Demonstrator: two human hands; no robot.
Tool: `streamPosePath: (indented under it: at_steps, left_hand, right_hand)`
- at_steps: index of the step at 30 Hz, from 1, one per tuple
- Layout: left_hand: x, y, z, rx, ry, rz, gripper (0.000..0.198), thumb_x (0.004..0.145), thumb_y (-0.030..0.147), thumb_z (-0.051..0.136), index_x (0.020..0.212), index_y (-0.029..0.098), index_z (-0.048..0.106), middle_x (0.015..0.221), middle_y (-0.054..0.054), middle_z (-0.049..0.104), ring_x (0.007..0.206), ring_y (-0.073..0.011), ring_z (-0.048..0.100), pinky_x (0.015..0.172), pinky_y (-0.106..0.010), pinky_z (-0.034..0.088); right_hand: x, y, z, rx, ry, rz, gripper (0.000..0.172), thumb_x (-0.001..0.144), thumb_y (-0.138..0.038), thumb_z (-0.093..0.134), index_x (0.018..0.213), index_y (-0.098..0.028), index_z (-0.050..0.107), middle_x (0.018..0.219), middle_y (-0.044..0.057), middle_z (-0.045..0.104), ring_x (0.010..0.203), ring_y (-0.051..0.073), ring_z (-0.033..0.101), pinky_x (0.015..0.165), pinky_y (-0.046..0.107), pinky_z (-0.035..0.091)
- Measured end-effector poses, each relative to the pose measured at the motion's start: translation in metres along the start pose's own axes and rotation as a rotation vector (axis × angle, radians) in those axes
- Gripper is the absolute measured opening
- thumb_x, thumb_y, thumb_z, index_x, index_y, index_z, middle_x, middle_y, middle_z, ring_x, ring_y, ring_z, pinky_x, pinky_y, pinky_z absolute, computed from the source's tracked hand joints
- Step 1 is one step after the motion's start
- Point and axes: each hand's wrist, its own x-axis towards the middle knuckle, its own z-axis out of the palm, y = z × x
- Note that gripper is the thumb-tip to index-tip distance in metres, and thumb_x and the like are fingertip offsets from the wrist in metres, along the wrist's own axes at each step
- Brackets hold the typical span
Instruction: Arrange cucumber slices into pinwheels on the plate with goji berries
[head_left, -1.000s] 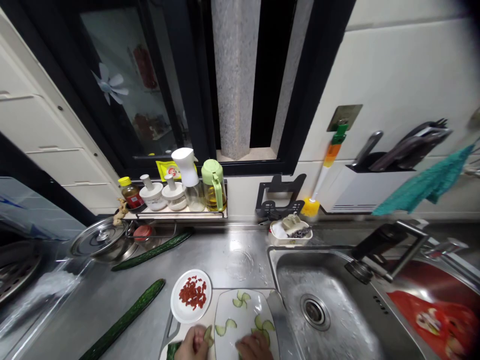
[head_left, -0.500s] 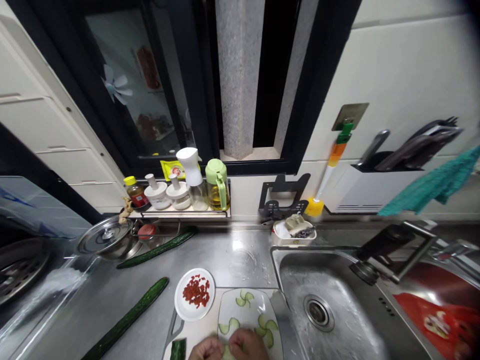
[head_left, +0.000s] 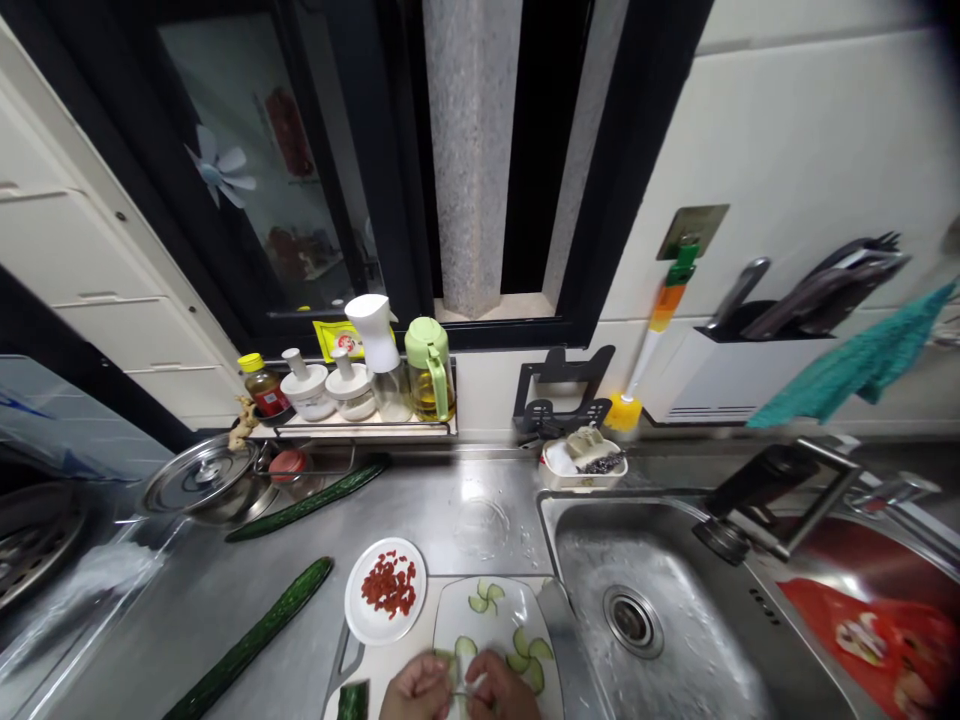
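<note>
At the bottom edge, over the near part of a white square plate (head_left: 496, 622), my left hand (head_left: 418, 688) and my right hand (head_left: 501, 690) face each other with fingers pinched. Thin, pale cucumber slices (head_left: 460, 690) show between their fingertips; exactly how each hand grips them is partly hidden. On the plate, curved cucumber slices are set in pinwheel shapes, one at the top (head_left: 487, 598) and one at the right (head_left: 529, 659). A short cucumber piece (head_left: 352, 700) lies left of my left hand on the white cutting board (head_left: 370, 664).
A small white plate of red goji berries (head_left: 388, 586) sits beside the square plate. Two whole cucumbers (head_left: 255, 640) lie on the steel counter at the left. Right of the board is the sink (head_left: 592, 545). Behind stands a rack with an oil jug (head_left: 429, 370) and seasoning jars.
Both hands have lifted slightly and moved a little apart, exposing pale slices between them. The view has shifted slightly; the plates and cucumbers stay put.
</note>
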Motion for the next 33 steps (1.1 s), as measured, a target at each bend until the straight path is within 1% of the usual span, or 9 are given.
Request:
streamPosePath:
  at_steps: [3,6,9,12,14,17,27,30,33]
  left_hand:
    - [0.006,0.006,0.004,0.017,0.043,0.051,0.054,0.041,0.044,0.084,0.085,0.019,0.064,0.045,0.01,0.053,0.043,-0.0052,0.041,0.051,-0.021,0.025]
    - [0.013,0.016,0.005,0.128,-0.012,0.082,0.038,0.047,0.036,0.073,0.079,0.015,0.066,0.055,0.006,0.059,0.052,-0.0079,0.047,0.057,-0.023,0.031]
    - [0.015,0.03,0.004,0.431,0.007,0.201,0.016,0.055,0.03,0.058,0.065,0.017,0.058,0.056,0.007,0.048,0.057,-0.0078,0.041,0.06,-0.024,0.03]
    - [0.013,0.045,0.006,0.748,0.073,0.327,0.004,0.063,0.024,0.049,0.061,0.021,0.049,0.057,0.008,0.038,0.06,-0.0089,0.038,0.062,-0.023,0.03]
    - [0.011,0.052,0.009,0.87,0.079,0.342,0.006,0.068,0.022,0.046,0.062,0.022,0.046,0.059,0.007,0.039,0.061,-0.0098,0.039,0.063,-0.023,0.03]
    - [0.013,0.058,0.014,0.958,0.077,0.347,0.009,0.071,0.02,0.043,0.062,0.022,0.043,0.06,0.006,0.041,0.063,-0.0108,0.042,0.064,-0.023,0.031]
    - [0.015,0.059,0.016,1.021,0.055,0.34,0.012,0.074,0.017,0.04,0.063,0.022,0.039,0.062,0.004,0.044,0.066,-0.0122,0.044,0.064,-0.024,0.029]
    - [0.012,0.061,0.018,1.051,0.061,0.346,0.013,0.076,0.016,0.039,0.064,0.022,0.042,0.063,0.004,0.047,0.066,-0.0126,0.046,0.065,-0.024,0.03]
    - [0.012,0.058,0.019,1.093,0.076,0.382,0.016,0.078,0.015,0.038,0.068,0.021,0.049,0.068,0.002,0.054,0.069,-0.0131,0.051,0.068,-0.024,0.034]
  right_hand:
    - [0.002,-0.002,-0.002,-0.059,-0.013,-0.059,0.013,0.065,-0.014,0.049,0.073,-0.023,0.05,0.057,-0.008,0.04,0.057,0.012,0.041,0.057,0.025,0.032]
    - [0.007,-0.002,-0.001,-0.156,0.02,-0.082,0.013,0.067,-0.012,0.047,0.07,-0.022,0.054,0.061,-0.005,0.049,0.062,0.013,0.049,0.061,0.025,0.036]
    - [0.012,0.0,0.002,-0.285,0.072,-0.088,0.018,0.07,-0.01,0.045,0.074,-0.021,0.06,0.065,-0.002,0.058,0.066,0.015,0.055,0.065,0.027,0.039]
    - [0.015,-0.004,0.005,-0.44,0.123,-0.074,0.021,0.074,-0.01,0.044,0.076,-0.021,0.063,0.067,0.001,0.062,0.071,0.018,0.057,0.069,0.03,0.041]
    - [0.017,-0.007,0.007,-0.527,0.169,-0.063,0.023,0.075,-0.009,0.044,0.078,-0.021,0.064,0.069,0.003,0.065,0.078,0.022,0.059,0.073,0.033,0.042]
    - [0.019,-0.012,0.01,-0.605,0.211,-0.061,0.025,0.075,-0.007,0.046,0.078,-0.021,0.066,0.073,0.004,0.068,0.084,0.024,0.06,0.075,0.033,0.041]
    - [0.018,-0.014,0.014,-0.669,0.246,-0.052,0.025,0.076,-0.005,0.049,0.077,-0.023,0.067,0.074,0.005,0.07,0.081,0.023,0.062,0.07,0.032,0.041]
    - [0.018,-0.013,0.015,-0.67,0.244,-0.073,0.025,0.076,-0.004,0.05,0.077,-0.024,0.066,0.074,0.003,0.071,0.083,0.024,0.061,0.073,0.033,0.041]
    - [0.019,-0.013,0.016,-0.673,0.226,-0.081,0.027,0.077,-0.004,0.049,0.078,-0.024,0.067,0.079,0.002,0.073,0.088,0.025,0.06,0.078,0.035,0.042]
